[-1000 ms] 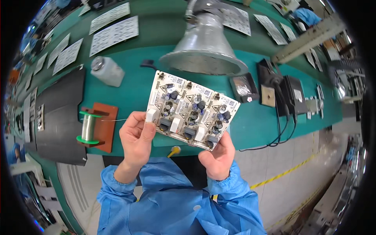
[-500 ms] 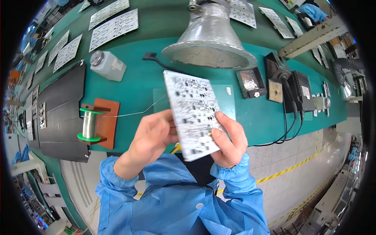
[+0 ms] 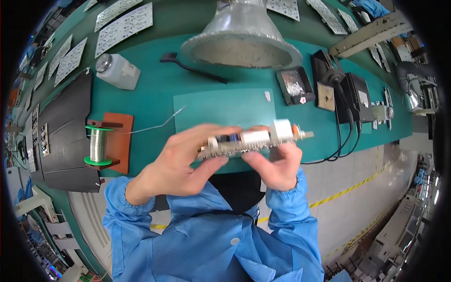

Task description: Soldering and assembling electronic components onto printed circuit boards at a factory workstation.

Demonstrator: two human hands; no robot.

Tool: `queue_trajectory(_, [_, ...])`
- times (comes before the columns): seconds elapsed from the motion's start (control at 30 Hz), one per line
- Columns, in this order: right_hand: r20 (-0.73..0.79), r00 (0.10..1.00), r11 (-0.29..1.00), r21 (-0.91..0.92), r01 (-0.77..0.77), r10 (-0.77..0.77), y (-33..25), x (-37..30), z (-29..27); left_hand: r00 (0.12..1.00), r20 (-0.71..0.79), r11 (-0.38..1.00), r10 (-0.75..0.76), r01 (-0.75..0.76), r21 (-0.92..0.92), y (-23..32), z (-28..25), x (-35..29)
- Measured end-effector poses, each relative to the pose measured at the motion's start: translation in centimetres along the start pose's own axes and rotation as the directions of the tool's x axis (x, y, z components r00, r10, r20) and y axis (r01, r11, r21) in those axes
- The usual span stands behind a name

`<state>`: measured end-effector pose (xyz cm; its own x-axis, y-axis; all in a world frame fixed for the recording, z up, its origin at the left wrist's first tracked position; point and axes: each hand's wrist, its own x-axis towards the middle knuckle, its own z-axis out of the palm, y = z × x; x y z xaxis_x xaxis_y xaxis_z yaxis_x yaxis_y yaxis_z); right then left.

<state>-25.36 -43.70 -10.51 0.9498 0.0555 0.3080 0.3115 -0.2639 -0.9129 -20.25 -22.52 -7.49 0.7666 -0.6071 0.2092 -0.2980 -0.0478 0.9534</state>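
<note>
Held edge-on above the bench's near edge is a circuit board (image 3: 244, 146), with white blocks and other parts standing up on its far face. My left hand (image 3: 181, 162) grips its left end, thumb below and fingers behind. At the right end my right hand (image 3: 278, 167) holds it too, the thumb pressed near the lower edge. Some of the fingers are hidden behind the board. A translucent mat (image 3: 225, 105) lies just beyond it. To the left, a spool of solder wire (image 3: 98, 145) sits on a reddish-brown stand (image 3: 118, 141), its loose wire reaching toward the mat.
A metal fume hood (image 3: 242, 47) hangs over the bench. Behind the mat lies a black brush (image 3: 195, 70); a white bottle (image 3: 117, 71) stands left. A dark tray (image 3: 295, 85) and soldering station (image 3: 357, 98) with cables are at right. More boards (image 3: 124, 30) lie along the back.
The board has turned from showing its flat face, tilted upright, to lying edge-on across both hands. My left hand has closed on its left end.
</note>
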Motion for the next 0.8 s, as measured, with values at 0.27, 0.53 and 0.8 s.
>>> queue_trajectory(0.27, [-0.348,0.934,0.969,0.191,0.154,-0.08,2.2,0.1,1.6,0.886,-0.005,0.789,0.463,-0.41,0.458,-2.5,0.1,2.6])
queue_trajectory(0.53, [-0.241,0.948,0.978,-0.029,0.208,-0.209,3.2,-0.3,0.6,0.892,-0.058,0.802,0.449,-0.374,0.466,-2.2,0.2,2.3])
queue_trajectory(0.8, [-0.23,0.95,0.977,-0.03,0.211,-0.212,3.6,-0.3,0.5,0.896,0.024,0.773,0.444,-0.397,0.494,-2.7,-0.3,2.3])
